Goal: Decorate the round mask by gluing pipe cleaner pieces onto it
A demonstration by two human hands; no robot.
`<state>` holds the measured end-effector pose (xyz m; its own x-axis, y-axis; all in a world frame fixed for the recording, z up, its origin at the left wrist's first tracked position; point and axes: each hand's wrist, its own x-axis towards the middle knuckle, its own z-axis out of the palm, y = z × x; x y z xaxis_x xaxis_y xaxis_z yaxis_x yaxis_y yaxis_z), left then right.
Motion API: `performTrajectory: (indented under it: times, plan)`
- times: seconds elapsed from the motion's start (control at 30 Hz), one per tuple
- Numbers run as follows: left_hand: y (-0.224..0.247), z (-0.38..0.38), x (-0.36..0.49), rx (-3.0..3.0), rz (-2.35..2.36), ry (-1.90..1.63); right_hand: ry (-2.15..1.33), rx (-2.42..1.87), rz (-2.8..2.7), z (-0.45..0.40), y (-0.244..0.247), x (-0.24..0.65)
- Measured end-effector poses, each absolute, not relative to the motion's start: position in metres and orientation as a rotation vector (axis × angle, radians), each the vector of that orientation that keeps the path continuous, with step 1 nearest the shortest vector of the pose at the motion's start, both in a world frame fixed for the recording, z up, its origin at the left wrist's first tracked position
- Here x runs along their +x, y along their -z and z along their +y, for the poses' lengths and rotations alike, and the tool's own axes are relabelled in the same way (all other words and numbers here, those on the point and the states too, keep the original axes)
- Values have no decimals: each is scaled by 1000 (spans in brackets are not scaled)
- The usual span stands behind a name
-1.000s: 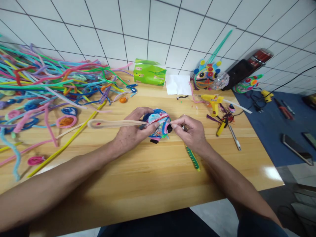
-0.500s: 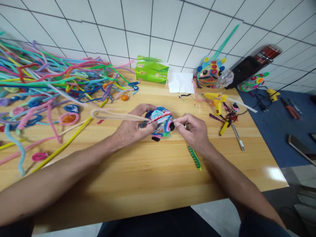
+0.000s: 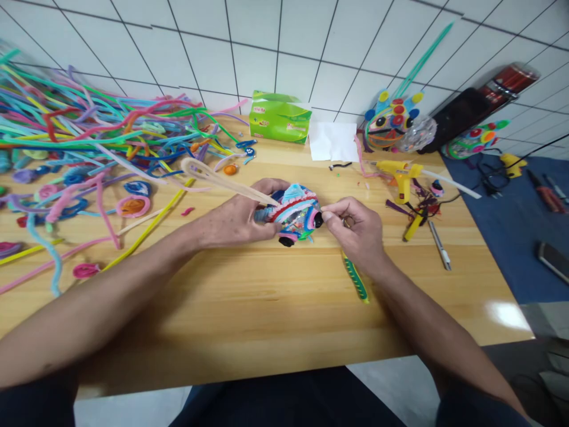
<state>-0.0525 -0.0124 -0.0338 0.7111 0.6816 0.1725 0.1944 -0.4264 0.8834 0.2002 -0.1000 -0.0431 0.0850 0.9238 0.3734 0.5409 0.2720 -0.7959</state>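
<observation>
A round craft figure (image 3: 297, 213), covered in blue, red, pink and white pipe cleaners with a clear patch of wall, is held above the table by my left hand (image 3: 240, 216). My left fingers wrap round its left side. A long beige pipe cleaner loop (image 3: 217, 178) sticks out from it to the left. Pink and black round pieces show at its front and right. My right hand (image 3: 355, 228) is pinched at the right black piece (image 3: 318, 220); whether something small sits between those fingertips I cannot make out. A green-and-yellow handled tool (image 3: 355, 277) lies below my right wrist.
Heaped pipe cleaners (image 3: 111, 139) cover the table's left. At the back stand a green tissue pack (image 3: 280, 118), white paper (image 3: 333, 141) and a decorated figure (image 3: 386, 127). On the right lie a yellow glue gun (image 3: 400, 172), a silver pen-like tool (image 3: 440, 245) and a dark thermos (image 3: 471, 112).
The view has shifted slightly. My left hand has tilted the figure, and the beige loop now points higher. My right hand stays pinched close to the black piece.
</observation>
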Motion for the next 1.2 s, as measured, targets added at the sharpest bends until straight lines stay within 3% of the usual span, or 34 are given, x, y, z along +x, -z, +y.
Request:
performTrajectory:
  times: [0.67, 1.2]
  plan:
    - [31, -1, -58, 1992, 544, -628, -466, -1395, -1578, -98, 46, 203]
    - [41, -23, -41, 1800, 759, -778, -498, -1370, -1590, -100, 50, 199]
